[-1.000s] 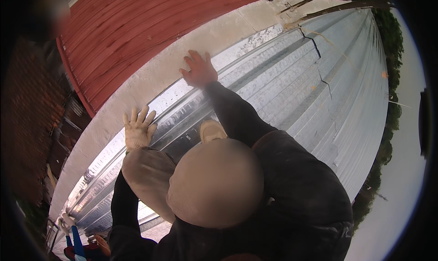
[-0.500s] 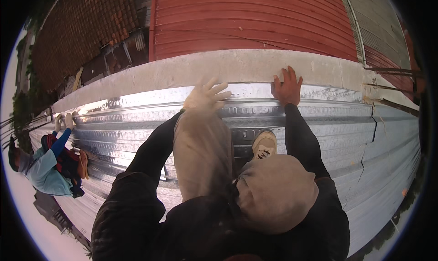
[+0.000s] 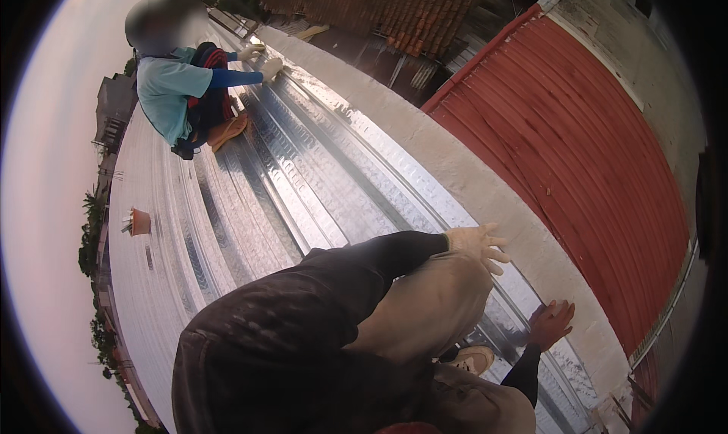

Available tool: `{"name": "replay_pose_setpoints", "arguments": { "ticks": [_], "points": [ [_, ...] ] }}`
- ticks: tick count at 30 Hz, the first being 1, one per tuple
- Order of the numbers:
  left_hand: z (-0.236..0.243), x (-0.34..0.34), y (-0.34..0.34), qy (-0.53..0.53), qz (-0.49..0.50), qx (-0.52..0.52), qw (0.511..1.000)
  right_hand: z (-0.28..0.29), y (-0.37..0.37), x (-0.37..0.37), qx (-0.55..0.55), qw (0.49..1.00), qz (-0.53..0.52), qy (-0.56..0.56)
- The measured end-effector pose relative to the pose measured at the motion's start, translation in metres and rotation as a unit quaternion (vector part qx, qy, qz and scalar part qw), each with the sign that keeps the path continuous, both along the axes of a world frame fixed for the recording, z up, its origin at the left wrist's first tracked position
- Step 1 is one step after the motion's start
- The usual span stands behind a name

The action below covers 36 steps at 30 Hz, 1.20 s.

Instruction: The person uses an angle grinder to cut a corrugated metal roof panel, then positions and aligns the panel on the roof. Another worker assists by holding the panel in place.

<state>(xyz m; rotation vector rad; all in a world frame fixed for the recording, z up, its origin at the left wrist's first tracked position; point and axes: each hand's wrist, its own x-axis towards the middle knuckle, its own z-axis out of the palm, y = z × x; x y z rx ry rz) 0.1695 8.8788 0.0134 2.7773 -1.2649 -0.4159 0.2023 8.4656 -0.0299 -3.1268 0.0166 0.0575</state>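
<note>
My left hand (image 3: 476,246), in a cream glove, has its fingers spread beside my bent knee, over the edge of the corrugated metal roofing sheet (image 3: 349,177). It holds nothing. My right hand (image 3: 552,325) is bare and rests with its fingers apart where the sheet meets the concrete ledge (image 3: 425,149). Whether it presses on the metal or the concrete, I cannot tell. One of my shoes (image 3: 472,360) shows between the knees, on the shiny ribbed metal.
A person (image 3: 176,85) in a light blue shirt crouches farther along the sheet, gloved hands at its ledge-side edge. An orange-brown container (image 3: 139,221) stands on the roof at left. Beyond the ledge lie a red ribbed roof (image 3: 565,149) and a tiled roof (image 3: 432,9).
My view has swung left, bringing the other person and the container into fuller sight. Both my hands stay along the ledge, fingers still spread.
</note>
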Motion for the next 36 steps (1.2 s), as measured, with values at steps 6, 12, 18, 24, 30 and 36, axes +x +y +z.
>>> {"name": "replay_pose_setpoints", "arguments": {
  "ticks": [6,12,18,24,30,36],
  "points": [
    [-0.056,-0.021,0.006,0.202,0.104,-0.331,0.916,0.004,0.02,-0.012,0.04,0.999,0.012,-0.029],
    [0.005,-0.009,0.006,-0.075,0.014,-0.145,0.987,0.026,0.012,-0.018,0.11,0.99,0.003,-0.086],
    [0.036,-0.013,0.008,-0.045,0.053,-0.186,0.98,0.054,0.003,-0.029,0.204,0.97,0.064,-0.117],
    [0.04,-0.031,0.02,-0.063,0.095,-0.203,0.972,0.085,0.01,-0.048,0.225,0.942,0.24,-0.062],
    [0.048,-0.053,0.039,-0.031,0.095,-0.166,0.981,0.095,0.01,-0.075,0.198,0.923,0.33,0.005],
    [0.029,-0.079,0.052,-0.013,0.203,-0.214,0.955,0.085,0.014,-0.063,0.141,0.921,0.363,0.019]
  ]
}}
